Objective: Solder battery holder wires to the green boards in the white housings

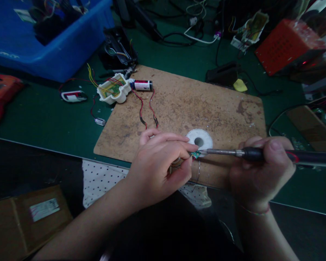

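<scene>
Between the thumb and fingers of my left hand (163,163) a small green circuit board (195,154) is pinched, its end sticking out to the right. My right hand (263,170) is wrapped round the dark handle of a soldering iron (225,152). The iron's tip reaches left to the board and appears to touch it. Just behind lies a white solder spool (205,135), with a thin strand of solder wire (199,172) hanging below. Red and black wires (141,105) run from a battery (143,85) toward my left hand, which hides their ends.
A worn brown board (174,105) lies on the green table. At its left corner sits a white housing with a circuit board (112,88). A blue bin (70,54) stands at the back left, an orange box (290,47) at the back right. Cables (179,36) lie behind.
</scene>
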Motion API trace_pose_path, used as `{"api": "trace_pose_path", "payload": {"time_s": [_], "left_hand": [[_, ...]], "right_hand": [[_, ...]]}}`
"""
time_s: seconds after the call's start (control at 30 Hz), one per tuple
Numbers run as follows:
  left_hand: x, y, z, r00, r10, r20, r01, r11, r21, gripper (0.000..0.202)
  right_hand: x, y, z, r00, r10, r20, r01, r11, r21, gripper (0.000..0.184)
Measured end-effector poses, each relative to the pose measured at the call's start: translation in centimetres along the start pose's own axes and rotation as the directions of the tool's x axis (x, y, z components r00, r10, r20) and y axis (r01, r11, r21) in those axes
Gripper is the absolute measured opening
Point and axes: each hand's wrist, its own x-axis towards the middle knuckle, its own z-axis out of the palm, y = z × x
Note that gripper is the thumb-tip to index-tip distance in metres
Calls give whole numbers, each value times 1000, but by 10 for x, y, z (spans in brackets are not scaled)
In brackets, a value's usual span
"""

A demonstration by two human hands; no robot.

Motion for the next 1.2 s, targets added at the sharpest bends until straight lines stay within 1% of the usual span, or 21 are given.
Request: {"api": "trace_pose_path", "payload": {"time_s": [0.1,0.37,0.5,0.67,0.87,1.2], "left_hand": [[0,0,0,1000,1,1,-1,1000,2,11],[-1,-1,1,1000,8,5,-8,1000,-1,11],[-1,-1,1,1000,6,8,-6,1000,6,12],[-2,0,0,1000,8,2,-8,1000,10,12],[-1,-1,0,1000,5,23,-6,1000,17,11],[0,0,0,1000,5,21,-5,1000,17,11]], "right_hand": [[0,1,1,999,-35,18,35,999,-16,20],[-1,-1,1,999,-20,48,21,1000,-18,16],[-2,0,0,997,-47,63,49,998,-30,15],[-2,1,0,997,-41,59,42,999,-28,15],[-2,1,1,998,-42,48,45,998,-51,19],[-2,3,1,998,-58,40,60,997,-55,16]]}}
